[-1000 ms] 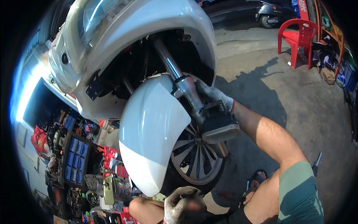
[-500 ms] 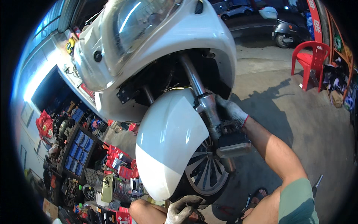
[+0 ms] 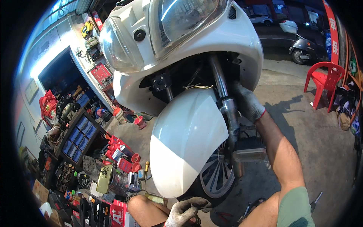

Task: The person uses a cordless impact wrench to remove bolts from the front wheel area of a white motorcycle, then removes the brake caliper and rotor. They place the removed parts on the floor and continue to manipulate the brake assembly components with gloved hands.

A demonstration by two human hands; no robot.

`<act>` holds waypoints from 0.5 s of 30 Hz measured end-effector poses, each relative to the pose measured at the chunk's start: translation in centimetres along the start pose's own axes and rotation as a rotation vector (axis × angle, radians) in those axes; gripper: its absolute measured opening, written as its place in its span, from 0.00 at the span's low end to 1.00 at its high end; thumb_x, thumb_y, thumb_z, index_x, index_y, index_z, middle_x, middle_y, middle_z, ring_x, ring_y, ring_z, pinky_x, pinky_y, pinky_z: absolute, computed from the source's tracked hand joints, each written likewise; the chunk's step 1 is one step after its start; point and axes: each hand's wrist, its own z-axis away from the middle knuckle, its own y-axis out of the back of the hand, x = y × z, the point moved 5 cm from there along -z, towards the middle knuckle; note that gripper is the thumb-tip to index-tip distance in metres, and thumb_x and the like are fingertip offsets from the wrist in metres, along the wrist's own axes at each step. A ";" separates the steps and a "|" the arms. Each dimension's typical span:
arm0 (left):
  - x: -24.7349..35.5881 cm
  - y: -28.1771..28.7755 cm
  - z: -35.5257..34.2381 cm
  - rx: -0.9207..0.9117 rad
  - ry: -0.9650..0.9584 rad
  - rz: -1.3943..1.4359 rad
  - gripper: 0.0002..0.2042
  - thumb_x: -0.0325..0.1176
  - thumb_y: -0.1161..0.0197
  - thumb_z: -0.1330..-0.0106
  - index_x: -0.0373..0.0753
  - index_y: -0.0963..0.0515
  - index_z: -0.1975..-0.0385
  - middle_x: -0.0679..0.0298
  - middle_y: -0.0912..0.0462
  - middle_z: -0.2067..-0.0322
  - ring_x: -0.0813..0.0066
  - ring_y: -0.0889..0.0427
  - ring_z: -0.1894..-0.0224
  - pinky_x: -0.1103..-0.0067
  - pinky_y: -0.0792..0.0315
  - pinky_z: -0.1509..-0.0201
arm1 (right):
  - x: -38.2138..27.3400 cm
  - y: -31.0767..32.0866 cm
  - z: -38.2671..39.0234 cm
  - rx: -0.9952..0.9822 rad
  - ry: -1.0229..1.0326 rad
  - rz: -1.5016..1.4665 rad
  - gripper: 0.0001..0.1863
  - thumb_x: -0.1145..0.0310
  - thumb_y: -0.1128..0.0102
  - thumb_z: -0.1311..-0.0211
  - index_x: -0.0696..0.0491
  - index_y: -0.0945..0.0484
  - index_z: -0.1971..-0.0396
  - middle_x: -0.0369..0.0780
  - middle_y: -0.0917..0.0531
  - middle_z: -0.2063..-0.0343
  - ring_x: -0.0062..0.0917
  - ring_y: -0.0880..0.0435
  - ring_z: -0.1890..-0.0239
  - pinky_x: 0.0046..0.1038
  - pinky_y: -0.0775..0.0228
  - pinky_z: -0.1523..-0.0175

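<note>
A white motorcycle front fairing point(image 3: 242, 45) fills the upper middle, above a glossy white front fender point(image 3: 185, 140). My right hand point(image 3: 247, 104), in a grey-white work glove, reaches behind the silver fork tube point(image 3: 218, 77), under the fairing. Its fingers are hidden in the dark gap there. Below it, a dark block with a pale rounded-rectangular face point(image 3: 249, 154) sits beside the fork's lower end. My left hand point(image 3: 185, 212), in a soiled glove, is low in front of the spoked wheel point(image 3: 217, 176), by my knee. Its fingers are curled together; what they hold, if anything, is hidden.
Tools, boxes and bottles crowd the floor at left, near blue parts drawers point(image 3: 80, 140). A yellow-handled screwdriver point(image 3: 146, 168) lies beside them. Red-handled pliers point(image 3: 224, 215) lie below the wheel. A red plastic chair point(image 3: 324, 81) and a parked scooter point(image 3: 302, 49) are at right.
The view has shifted, so the motorcycle appears further right. My right hand has moved up along the fork, deeper under the fairing. The left hand keeps nearly the same pose.
</note>
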 end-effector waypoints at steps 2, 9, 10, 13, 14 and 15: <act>0.2 0.1 0.0 -0.006 0.009 0.011 0.30 0.48 0.33 0.30 0.24 0.25 0.44 0.48 0.17 0.50 0.57 0.13 0.52 0.68 0.18 0.51 | 0.1 -0.2 0.4 -0.003 0.001 -0.116 0.24 0.49 0.47 0.23 0.53 0.21 0.42 0.41 0.19 0.47 0.27 0.21 0.46 0.32 0.30 0.37; -0.4 0.8 -0.3 0.032 0.003 -0.017 0.26 0.42 0.35 0.33 0.20 0.24 0.48 0.41 0.17 0.51 0.51 0.14 0.49 0.61 0.20 0.42 | 0.5 1.3 -0.8 -0.092 0.038 -0.049 0.24 0.50 0.50 0.22 0.54 0.22 0.42 0.40 0.19 0.46 0.26 0.23 0.45 0.32 0.32 0.34; -0.4 0.8 -0.3 0.012 0.004 0.012 0.26 0.41 0.35 0.31 0.19 0.24 0.47 0.41 0.17 0.49 0.54 0.15 0.49 0.65 0.21 0.43 | 0.5 1.8 -0.8 -0.094 0.032 -0.014 0.24 0.51 0.51 0.21 0.54 0.22 0.41 0.41 0.19 0.46 0.26 0.22 0.45 0.33 0.32 0.34; -0.8 1.7 0.7 0.012 0.004 0.049 0.25 0.38 0.36 0.29 0.17 0.25 0.46 0.40 0.18 0.48 0.54 0.15 0.48 0.66 0.22 0.42 | 1.0 2.5 -0.4 -0.122 0.019 0.067 0.24 0.51 0.52 0.21 0.54 0.23 0.40 0.42 0.19 0.46 0.27 0.22 0.45 0.34 0.32 0.34; -0.6 2.0 0.9 0.019 -0.011 0.037 0.25 0.37 0.36 0.30 0.17 0.26 0.46 0.39 0.18 0.48 0.53 0.15 0.48 0.65 0.22 0.42 | 1.1 2.2 0.1 -0.100 -0.010 0.085 0.25 0.50 0.52 0.21 0.54 0.23 0.40 0.43 0.19 0.46 0.29 0.22 0.45 0.35 0.31 0.34; -0.4 2.1 1.2 0.031 -0.025 0.023 0.25 0.37 0.36 0.30 0.17 0.26 0.46 0.39 0.18 0.49 0.52 0.14 0.48 0.64 0.22 0.41 | 0.9 1.4 0.9 -0.080 -0.041 0.098 0.25 0.50 0.52 0.21 0.54 0.24 0.39 0.43 0.19 0.46 0.30 0.21 0.45 0.36 0.31 0.35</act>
